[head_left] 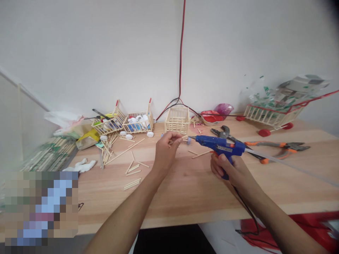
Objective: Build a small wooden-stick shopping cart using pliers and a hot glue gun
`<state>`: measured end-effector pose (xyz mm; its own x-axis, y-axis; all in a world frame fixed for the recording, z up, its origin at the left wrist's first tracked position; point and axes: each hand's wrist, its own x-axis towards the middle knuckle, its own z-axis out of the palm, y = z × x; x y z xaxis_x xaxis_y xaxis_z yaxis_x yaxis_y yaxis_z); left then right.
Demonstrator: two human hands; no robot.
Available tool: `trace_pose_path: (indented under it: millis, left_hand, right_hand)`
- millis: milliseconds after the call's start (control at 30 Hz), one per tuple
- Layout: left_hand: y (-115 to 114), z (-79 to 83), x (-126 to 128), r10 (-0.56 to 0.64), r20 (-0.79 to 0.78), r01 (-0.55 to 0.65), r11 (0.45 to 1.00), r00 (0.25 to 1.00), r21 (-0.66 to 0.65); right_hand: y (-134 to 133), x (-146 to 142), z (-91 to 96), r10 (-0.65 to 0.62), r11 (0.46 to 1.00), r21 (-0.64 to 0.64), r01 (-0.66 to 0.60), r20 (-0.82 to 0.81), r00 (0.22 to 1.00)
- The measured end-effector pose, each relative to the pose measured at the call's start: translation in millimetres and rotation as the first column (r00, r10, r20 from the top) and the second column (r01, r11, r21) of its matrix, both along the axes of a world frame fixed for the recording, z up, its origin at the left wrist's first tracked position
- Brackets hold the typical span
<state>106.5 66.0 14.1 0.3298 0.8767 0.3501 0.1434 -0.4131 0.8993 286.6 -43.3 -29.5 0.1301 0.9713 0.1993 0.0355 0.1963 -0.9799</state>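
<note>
My right hand (230,168) grips the handle of a blue hot glue gun (220,144), its nozzle pointing left. My left hand (166,147) pinches a thin wooden stick (178,140) with a small blue cap (189,141) at its end, right at the gun's nozzle. Both hands hover over a light wooden table (185,190). A square basket of sticks (177,120) stands just behind my left hand.
Loose sticks (132,165) lie scattered left of centre. Two stick carts with bottle caps (124,123) sit at the back left, another cart (272,116) with plastic wrap at the back right. Pliers (280,146) lie on the right. A red and black cable (181,53) hangs down the wall.
</note>
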Motion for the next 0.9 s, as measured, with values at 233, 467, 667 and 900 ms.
trace_pose_path:
  millis: [233,467,667,900]
  left_hand:
    - [0,-2.7,0,-0.006,0.001,0.006,1.000,1.000,0.002]
    - [-2,-0.3,0,-0.001,-0.016,0.002,0.998,1.000,0.068]
    - [0,0.2,-2,0.001,-0.055,0.006,0.992,0.998,0.124]
    - [6,0.7,-5,-0.013,-0.063,0.022,0.990,0.998,0.136]
  right_hand:
    - [-1,-3,4.5,-0.012,1.000,0.001,0.012,0.006,1.000]
    - [-1,-4,6.3,0.013,1.000,-0.002,-0.013,-0.031,0.999]
    - [0,-3,5.9,0.005,1.000,-0.018,-0.006,-0.023,1.000]
    - [0,-8,15.6,0.006,1.000,-0.005,-0.007,-0.106,0.994]
